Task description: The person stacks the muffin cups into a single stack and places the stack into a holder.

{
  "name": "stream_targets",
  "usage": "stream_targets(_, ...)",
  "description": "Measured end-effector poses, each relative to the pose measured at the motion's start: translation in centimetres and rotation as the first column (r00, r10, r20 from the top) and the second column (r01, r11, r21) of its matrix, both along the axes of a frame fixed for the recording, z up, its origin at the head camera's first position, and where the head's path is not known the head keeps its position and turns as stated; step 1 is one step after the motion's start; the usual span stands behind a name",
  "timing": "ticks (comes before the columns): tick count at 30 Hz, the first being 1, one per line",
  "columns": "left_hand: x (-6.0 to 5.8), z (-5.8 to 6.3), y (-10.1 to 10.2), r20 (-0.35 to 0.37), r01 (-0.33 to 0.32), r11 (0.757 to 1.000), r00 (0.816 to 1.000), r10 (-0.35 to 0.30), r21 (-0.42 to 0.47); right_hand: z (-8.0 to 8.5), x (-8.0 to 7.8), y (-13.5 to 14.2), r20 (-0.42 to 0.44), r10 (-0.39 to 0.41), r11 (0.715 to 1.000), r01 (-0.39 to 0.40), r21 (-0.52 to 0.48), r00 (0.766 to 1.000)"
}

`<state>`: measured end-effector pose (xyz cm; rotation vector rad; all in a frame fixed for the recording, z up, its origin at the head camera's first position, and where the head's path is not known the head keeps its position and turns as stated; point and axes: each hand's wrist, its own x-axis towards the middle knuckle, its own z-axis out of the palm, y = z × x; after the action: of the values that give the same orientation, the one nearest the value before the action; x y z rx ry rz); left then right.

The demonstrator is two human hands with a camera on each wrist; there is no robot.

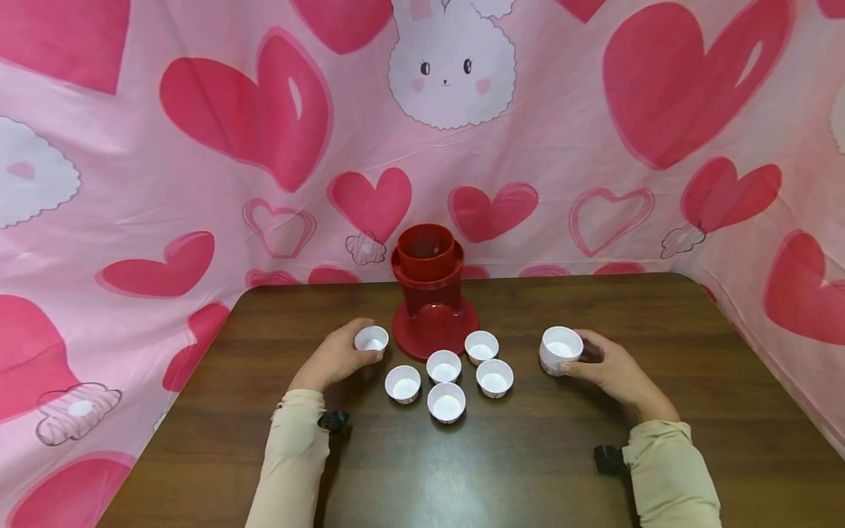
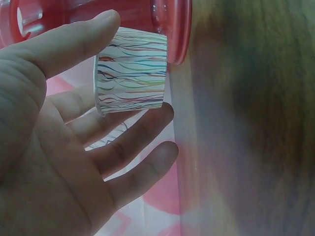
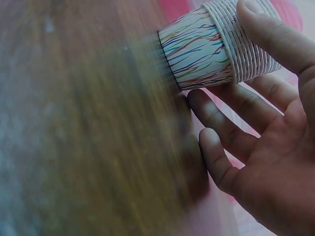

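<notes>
My left hand (image 1: 335, 356) holds one small paper cup (image 1: 372, 338) between thumb and fingers, left of the red stand. In the left wrist view the cup (image 2: 132, 71) shows wavy coloured lines on a white wall. On the right, my right hand (image 1: 610, 369) grips a stack of nested paper cups (image 1: 561, 350) by its side. Many close rims and the same lined pattern show on that stack (image 3: 211, 51) in the right wrist view, its base at the tabletop. Several single cups stand upright between the hands, among them a front cup (image 1: 446, 403) and a left cup (image 1: 403, 384).
A red plastic stand (image 1: 436, 334) with a round base and a red cup-shaped top (image 1: 425, 249) is at the back middle of the brown wooden table (image 1: 449, 469). Behind hangs a pink cloth (image 1: 290, 213) with hearts. More single cups (image 1: 481, 347) stand before the stand.
</notes>
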<state>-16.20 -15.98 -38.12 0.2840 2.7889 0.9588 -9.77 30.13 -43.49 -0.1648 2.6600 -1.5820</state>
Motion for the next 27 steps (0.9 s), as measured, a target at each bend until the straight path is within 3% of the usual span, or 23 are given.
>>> stream_targets(8,0.1,0.3,0.2,-0.051,0.033,0.998,0.998,-0.031,0.051,0.0,-0.1,-0.4,-0.016,0.015,1.0,-0.015,0.009,1.0)
stream_targets(18,0.4,0.6,0.6,-0.021,-0.011,0.99,1.0,0.014,0.141,-0.2,-0.3,-1.0,-0.047,0.033,0.999,-0.033,-0.013,0.998)
stream_targets(27,1.0,1.1,1.8,-0.037,0.026,0.981,0.999,-0.02,0.19,-0.3,-0.6,-2.1,-0.064,0.07,0.996,-0.074,-0.048,0.995)
